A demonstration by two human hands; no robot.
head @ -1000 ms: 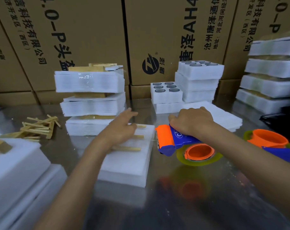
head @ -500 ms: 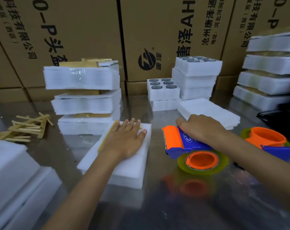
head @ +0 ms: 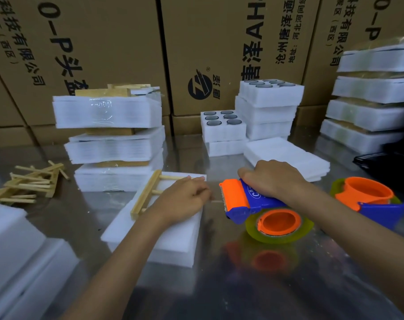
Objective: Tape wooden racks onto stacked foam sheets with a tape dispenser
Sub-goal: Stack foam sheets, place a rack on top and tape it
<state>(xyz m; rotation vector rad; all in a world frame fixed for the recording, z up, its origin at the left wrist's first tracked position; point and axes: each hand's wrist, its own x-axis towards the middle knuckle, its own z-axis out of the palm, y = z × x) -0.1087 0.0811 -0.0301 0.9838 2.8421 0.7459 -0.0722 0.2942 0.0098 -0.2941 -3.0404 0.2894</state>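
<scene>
A wooden rack (head: pixel 145 195) lies on a low stack of white foam sheets (head: pixel 173 239) in the middle of the shiny table. My left hand (head: pixel 182 199) rests over the rack's pegs, its fingers curled down at the foam's right edge. Only the rack's long rail and the peg stubs show beside the hand. Just right of the foam, my right hand (head: pixel 275 179) grips the blue and orange tape dispenser (head: pixel 238 197) from above. Its toothed orange end faces the foam, a small gap away. The yellowish tape roll (head: pixel 279 227) touches the table.
A second dispenser (head: pixel 367 197) lies at the right. Loose wooden racks (head: pixel 30 183) are piled at the left. Taped foam bundles (head: pixel 108 135) stand behind the work, foam blocks with holes (head: pixel 224 125) and loose sheets (head: pixel 286 155) further right. Cardboard boxes (head: pixel 104 42) wall the back.
My left hand has slid right across the rack, from lying flat to curling at the foam's right edge, uncovering the rail. The dispenser stays beside the foam in my right hand.
</scene>
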